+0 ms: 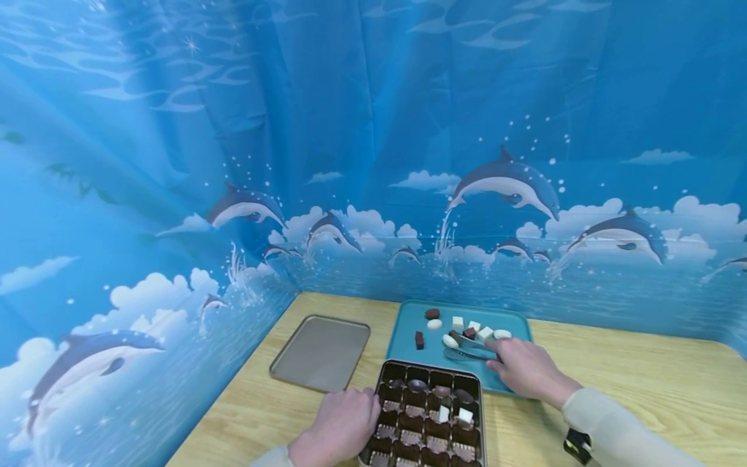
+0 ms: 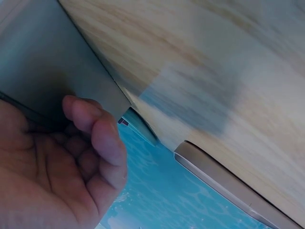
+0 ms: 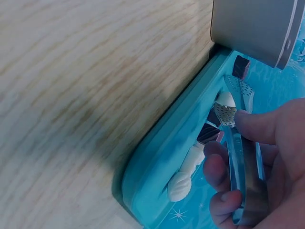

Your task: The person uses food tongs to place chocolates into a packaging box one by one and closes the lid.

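My right hand (image 1: 528, 368) grips metal tongs (image 3: 243, 143) with perforated tips over the teal tray (image 1: 403, 324). Their spread tips reach a white egg-shaped chocolate (image 1: 450, 341), one tip to either side of it. Along the box's left wall, my left hand (image 1: 344, 421) holds the divided chocolate box (image 1: 432, 418), its curled fingers (image 2: 107, 138) against the outer side in the left wrist view. Inside the box, dark chocolates (image 1: 417, 385) fill the back-row compartments. Two white cubes (image 1: 465, 416) sit in the row in front of them; the compartments nearer me show bare plastic.
On the teal tray lie several more pieces, including a dark bar (image 1: 419, 340), a brown oval (image 1: 432, 314) and white cubes (image 1: 458, 322). A flat grey-brown tray (image 1: 321, 350) rests on the wooden table (image 1: 636, 383) at left. A dolphin-printed curtain (image 1: 373, 130) encloses the back and left.
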Action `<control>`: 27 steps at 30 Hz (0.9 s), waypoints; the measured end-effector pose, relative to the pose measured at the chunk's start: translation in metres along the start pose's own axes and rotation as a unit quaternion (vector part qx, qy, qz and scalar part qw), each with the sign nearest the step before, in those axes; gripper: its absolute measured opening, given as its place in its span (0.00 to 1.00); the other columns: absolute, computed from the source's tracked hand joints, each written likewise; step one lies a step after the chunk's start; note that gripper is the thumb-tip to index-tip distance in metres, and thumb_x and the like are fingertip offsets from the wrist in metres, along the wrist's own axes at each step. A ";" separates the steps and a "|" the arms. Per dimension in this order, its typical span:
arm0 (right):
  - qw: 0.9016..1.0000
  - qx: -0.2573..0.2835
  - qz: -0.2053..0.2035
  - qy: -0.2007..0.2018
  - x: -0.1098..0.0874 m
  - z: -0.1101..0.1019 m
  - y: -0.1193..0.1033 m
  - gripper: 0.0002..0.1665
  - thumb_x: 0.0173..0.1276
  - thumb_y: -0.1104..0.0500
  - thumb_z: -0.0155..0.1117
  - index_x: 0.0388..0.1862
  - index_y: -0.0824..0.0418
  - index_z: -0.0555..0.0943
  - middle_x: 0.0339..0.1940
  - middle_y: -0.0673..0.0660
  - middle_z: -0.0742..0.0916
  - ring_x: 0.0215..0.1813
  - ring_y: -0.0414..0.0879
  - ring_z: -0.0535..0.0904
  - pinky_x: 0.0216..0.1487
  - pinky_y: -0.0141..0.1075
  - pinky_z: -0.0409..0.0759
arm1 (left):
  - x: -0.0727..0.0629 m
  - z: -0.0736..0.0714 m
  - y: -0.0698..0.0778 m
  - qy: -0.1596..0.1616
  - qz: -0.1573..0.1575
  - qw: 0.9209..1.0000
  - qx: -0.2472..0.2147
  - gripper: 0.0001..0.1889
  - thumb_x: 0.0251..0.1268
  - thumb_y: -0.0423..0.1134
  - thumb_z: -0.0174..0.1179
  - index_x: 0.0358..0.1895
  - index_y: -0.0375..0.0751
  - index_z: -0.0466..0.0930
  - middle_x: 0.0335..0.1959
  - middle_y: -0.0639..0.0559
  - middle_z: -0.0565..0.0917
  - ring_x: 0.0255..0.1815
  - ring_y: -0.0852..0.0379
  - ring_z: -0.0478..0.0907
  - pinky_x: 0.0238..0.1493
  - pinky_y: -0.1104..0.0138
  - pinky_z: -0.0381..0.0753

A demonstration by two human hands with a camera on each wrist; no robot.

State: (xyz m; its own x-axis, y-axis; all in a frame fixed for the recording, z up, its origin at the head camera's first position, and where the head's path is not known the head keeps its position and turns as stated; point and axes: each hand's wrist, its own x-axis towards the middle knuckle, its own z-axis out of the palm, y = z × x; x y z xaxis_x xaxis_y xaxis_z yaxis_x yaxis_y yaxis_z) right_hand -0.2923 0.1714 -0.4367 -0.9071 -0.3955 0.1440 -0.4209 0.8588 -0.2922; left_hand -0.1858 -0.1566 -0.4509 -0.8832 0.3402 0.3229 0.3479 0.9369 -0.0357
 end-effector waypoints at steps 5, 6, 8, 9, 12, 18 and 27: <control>1.000 -0.009 -0.009 0.016 0.000 0.001 0.001 0.27 0.66 0.58 0.70 0.62 0.66 0.80 0.47 0.63 0.89 0.17 0.40 0.65 0.20 0.35 0.67 | 0.000 0.000 0.000 0.003 0.002 1.000 0.003 0.19 0.75 0.44 0.52 0.21 0.47 0.72 0.14 0.51 0.76 0.16 0.50 0.78 0.14 0.59 0.70; 1.000 -0.008 -0.010 0.018 0.000 0.001 0.001 0.26 0.66 0.58 0.69 0.61 0.66 0.80 0.49 0.65 0.89 0.17 0.41 0.65 0.21 0.35 0.68 | 0.000 0.000 0.000 0.002 0.002 1.000 0.003 0.19 0.75 0.44 0.52 0.21 0.47 0.72 0.14 0.51 0.76 0.16 0.50 0.78 0.14 0.59 0.70; 1.000 -0.011 -0.015 0.023 0.000 0.001 0.001 0.24 0.66 0.59 0.69 0.60 0.66 0.81 0.51 0.66 0.88 0.18 0.39 0.67 0.24 0.36 0.73 | 0.001 -0.001 0.001 0.000 0.001 1.000 0.004 0.19 0.76 0.44 0.52 0.21 0.47 0.73 0.14 0.51 0.77 0.16 0.50 0.78 0.14 0.59 0.70; 0.999 -0.013 -0.017 0.026 -0.001 0.001 0.002 0.24 0.66 0.59 0.69 0.59 0.66 0.82 0.51 0.66 0.88 0.19 0.39 0.68 0.25 0.37 0.76 | 0.001 -0.001 0.001 0.000 0.000 1.000 0.004 0.19 0.76 0.44 0.52 0.21 0.47 0.73 0.14 0.51 0.77 0.16 0.50 0.78 0.14 0.59 0.70; 0.999 -0.022 -0.027 0.035 -0.002 0.001 0.002 0.21 0.66 0.60 0.69 0.57 0.66 0.83 0.48 0.65 0.89 0.22 0.37 0.70 0.30 0.41 0.81 | 0.000 -0.001 0.001 0.000 -0.003 1.000 0.007 0.19 0.75 0.45 0.52 0.21 0.47 0.73 0.14 0.50 0.77 0.16 0.50 0.78 0.13 0.59 0.70; 0.999 -0.021 -0.026 0.040 -0.004 0.003 0.002 0.20 0.65 0.61 0.69 0.56 0.67 0.83 0.46 0.64 0.90 0.21 0.37 0.70 0.25 0.36 0.77 | 0.000 0.000 0.001 0.004 -0.006 1.000 0.008 0.19 0.74 0.45 0.53 0.21 0.47 0.74 0.14 0.50 0.77 0.15 0.50 0.78 0.13 0.58 0.70; 0.999 -0.031 -0.025 0.012 -0.007 0.003 0.003 0.27 0.64 0.56 0.71 0.58 0.69 0.81 0.46 0.65 0.89 0.29 0.42 0.80 0.36 0.48 0.85 | 0.000 -0.001 0.000 0.006 -0.003 1.000 0.002 0.19 0.75 0.44 0.53 0.21 0.47 0.73 0.14 0.51 0.77 0.15 0.51 0.77 0.13 0.59 0.69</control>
State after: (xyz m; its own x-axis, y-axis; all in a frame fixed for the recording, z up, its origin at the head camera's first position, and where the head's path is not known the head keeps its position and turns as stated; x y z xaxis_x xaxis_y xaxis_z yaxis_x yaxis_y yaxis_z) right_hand -0.2876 0.1756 -0.4411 -0.8846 -0.4302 0.1800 -0.4628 0.8576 -0.2245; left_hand -0.1860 -0.1562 -0.4503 -0.8813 0.3345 0.3338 0.3421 0.9389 -0.0378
